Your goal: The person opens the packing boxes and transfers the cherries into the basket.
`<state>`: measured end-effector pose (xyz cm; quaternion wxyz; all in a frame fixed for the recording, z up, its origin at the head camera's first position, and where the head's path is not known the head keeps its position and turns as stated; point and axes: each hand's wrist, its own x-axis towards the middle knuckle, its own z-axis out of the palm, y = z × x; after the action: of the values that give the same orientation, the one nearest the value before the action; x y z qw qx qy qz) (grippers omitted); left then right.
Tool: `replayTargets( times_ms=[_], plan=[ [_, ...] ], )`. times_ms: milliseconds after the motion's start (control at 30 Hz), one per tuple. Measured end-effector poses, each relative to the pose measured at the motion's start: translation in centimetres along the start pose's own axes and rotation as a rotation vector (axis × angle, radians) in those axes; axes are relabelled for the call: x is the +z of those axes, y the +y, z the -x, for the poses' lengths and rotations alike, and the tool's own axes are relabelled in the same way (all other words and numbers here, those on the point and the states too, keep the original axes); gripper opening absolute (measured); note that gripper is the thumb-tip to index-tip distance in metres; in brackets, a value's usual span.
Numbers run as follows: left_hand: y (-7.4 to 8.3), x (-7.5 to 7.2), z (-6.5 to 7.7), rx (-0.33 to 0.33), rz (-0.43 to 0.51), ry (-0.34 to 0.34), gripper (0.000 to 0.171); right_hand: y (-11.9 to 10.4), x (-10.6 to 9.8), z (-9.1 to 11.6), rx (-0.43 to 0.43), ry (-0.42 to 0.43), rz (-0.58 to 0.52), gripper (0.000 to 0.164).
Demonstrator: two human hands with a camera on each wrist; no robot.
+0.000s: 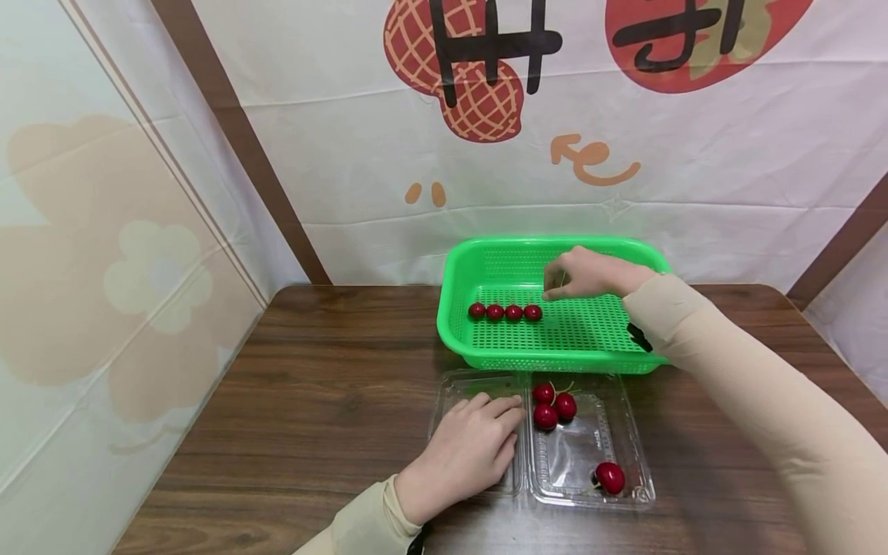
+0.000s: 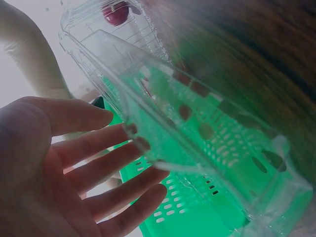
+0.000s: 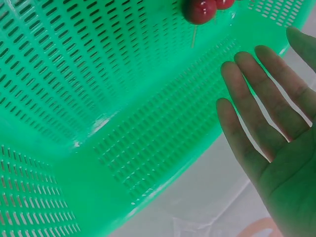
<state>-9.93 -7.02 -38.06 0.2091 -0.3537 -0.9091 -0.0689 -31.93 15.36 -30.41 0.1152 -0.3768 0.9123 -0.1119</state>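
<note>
Cherries (image 1: 513, 312) in green basket (image 1: 555, 360) beside loose-fingered right hand (image 1: 591, 274), relaxed left hand (image 1: 466, 444) against clear container (image 1: 570, 461)

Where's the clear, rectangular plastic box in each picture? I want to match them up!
Head: the clear, rectangular plastic box is low, right of the middle, partly hidden by the left hand.
Left wrist: it slants from the upper left to the lower right.
Right wrist: it isn't in this picture.
Shared landmark: the bright green plastic basket with holes, seen in all three views.
</note>
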Motion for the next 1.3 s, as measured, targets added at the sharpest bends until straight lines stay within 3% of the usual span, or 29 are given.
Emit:
replayTargets(
  times_ms=[333, 700, 1300],
  plan=[
    [0.0, 0.0, 0.0, -0.003, 0.001, -0.006, 0.026, -1.1, -0.3, 1.2, -0.055, 0.018, 0.009, 0.021],
    [0.1, 0.0, 0.0, -0.001, -0.003, 0.004, 0.026, -2.6, -0.9, 3.4, -0.185, 0.112, 0.050, 0.019],
    [0.0, 0.0, 0.1, 0.000, -0.016, -0.021, 0.028, -5.2, 0.3, 6.8, -0.325, 0.235, 0.103, 0.022]
  ],
)
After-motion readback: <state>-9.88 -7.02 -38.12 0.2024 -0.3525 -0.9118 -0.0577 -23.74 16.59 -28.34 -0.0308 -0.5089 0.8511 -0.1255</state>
